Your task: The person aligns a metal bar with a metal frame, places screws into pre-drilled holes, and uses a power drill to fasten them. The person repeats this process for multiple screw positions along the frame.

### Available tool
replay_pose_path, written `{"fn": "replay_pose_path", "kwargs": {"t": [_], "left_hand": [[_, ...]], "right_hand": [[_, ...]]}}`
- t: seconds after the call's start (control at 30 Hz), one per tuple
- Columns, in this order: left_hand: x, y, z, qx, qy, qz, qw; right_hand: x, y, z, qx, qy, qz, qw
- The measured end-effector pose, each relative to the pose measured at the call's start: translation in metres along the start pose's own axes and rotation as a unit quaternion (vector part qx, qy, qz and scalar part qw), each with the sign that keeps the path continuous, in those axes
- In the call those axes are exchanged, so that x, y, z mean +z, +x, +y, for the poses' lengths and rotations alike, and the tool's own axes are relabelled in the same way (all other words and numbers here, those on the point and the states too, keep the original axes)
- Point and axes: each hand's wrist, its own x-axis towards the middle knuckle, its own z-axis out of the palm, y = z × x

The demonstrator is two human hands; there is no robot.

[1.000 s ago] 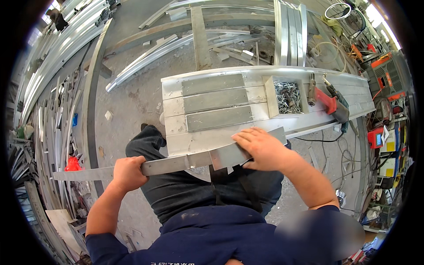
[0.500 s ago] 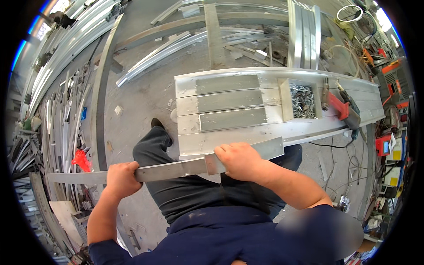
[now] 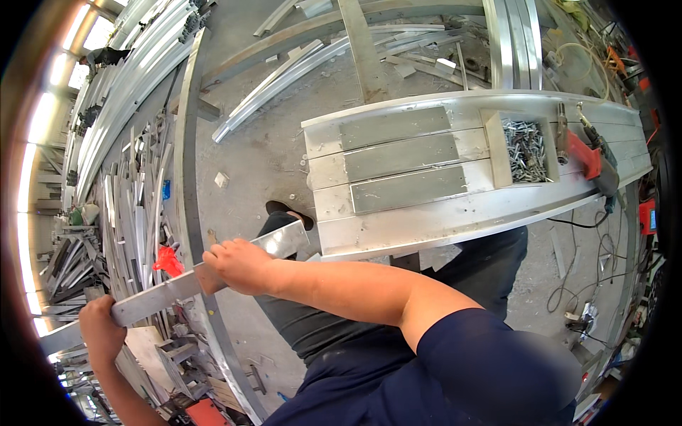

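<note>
Fingers [image 3: 219, 257] of left hand [image 3: 103, 328] and right hand [image 3: 241, 266] clamp a metal strip [image 3: 158, 297] beyond the surface's left edge [image 3: 332, 227], best held firmly.

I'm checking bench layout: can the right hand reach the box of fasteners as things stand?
Probably not without letting go: the right hand grips the metal bar, well left of the box of fasteners, though nothing covers the box's top.

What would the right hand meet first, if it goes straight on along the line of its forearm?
In the picture, the right hand would first cross the long grey beam; crumpled red plastic comes next. Depth is unclear: both seem lower, so it may pass above.
</note>
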Motion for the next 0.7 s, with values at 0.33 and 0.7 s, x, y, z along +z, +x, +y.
{"fn": "replay_pose_path", "kwargs": {"t": [0.33,0.7], "left_hand": [[0.111,0.07,0.017,0.027,-0.029,-0.177,0.983],[0.263,0.118,0.051,0.106,-0.183,-0.196,0.958]], "right_hand": [[0.021,-0.025,0.034,0.112,-0.032,-0.108,0.987],[0.036,-0.04,0.068,0.193,-0.141,-0.157,0.958]]}}
